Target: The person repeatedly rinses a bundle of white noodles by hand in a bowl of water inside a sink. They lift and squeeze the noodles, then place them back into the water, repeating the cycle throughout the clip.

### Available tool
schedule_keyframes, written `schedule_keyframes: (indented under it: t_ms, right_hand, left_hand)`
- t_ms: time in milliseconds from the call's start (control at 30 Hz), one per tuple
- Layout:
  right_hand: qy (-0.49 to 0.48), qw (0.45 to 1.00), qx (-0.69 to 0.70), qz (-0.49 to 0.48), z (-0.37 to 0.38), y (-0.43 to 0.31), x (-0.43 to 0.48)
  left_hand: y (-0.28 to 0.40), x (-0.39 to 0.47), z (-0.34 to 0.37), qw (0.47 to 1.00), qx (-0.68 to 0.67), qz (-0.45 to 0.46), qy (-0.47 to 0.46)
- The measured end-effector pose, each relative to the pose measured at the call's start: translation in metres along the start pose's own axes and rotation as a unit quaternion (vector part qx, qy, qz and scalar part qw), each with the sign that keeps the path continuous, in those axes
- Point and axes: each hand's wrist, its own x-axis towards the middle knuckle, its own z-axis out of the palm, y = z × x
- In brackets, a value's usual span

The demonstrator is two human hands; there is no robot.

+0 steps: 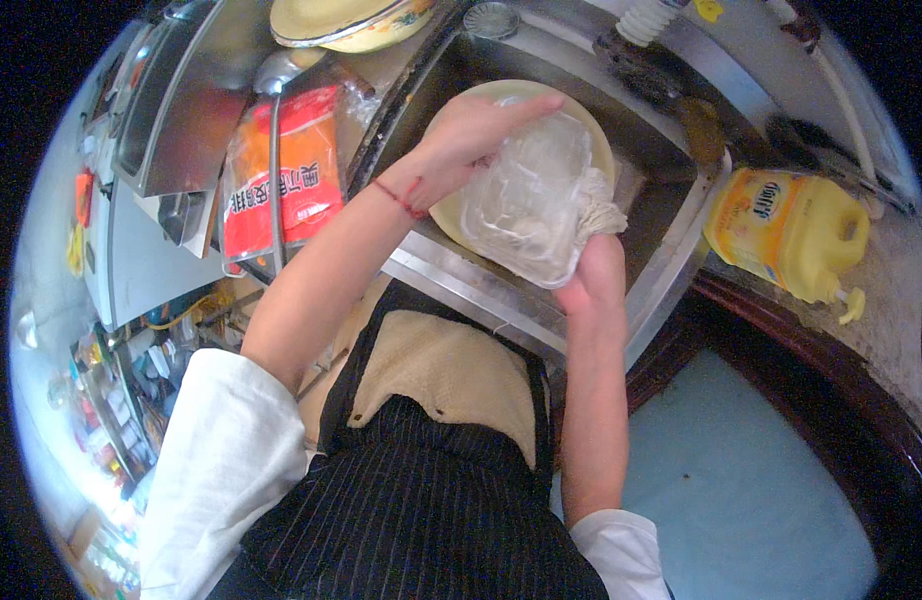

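A clear plastic food container [525, 199] is held tilted above a pale yellow basin [444, 214] in the metal sink [660, 240]. My left hand [472, 131] grips its far left side, with one digit stretched across the top edge. At the near right corner, my right hand [600, 270] presses a wet, off-white dishcloth [602, 206] against the container wall. Some of the fingers of both hands are hidden behind the plastic and the cloth. Beneath the container, most of the basin's inside cannot be seen.
A yellow pump bottle of detergent [787, 225] lies to the right of the sink. On the left are a red and orange food bag [288, 172] and a metal ladle [276, 150]. An enamel basin [348, 22] stands beyond them. A sink strainer [491, 20] rests at the far rim.
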Motion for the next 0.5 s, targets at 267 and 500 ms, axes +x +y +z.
schedule_keyframes:
  t_ms: [267,500]
  right_hand:
    - [-0.122,0.97,0.204,0.042,-0.009,0.0,-0.005]
    - [-0.111,0.993,0.027,-0.022,-0.018,0.023,-0.014]
  left_hand:
    - [-0.029,-0.007,-0.025,0.961,-0.274,-0.022,0.005]
    - [-0.029,0.004,-0.039,0.953,-0.298,0.022,0.04]
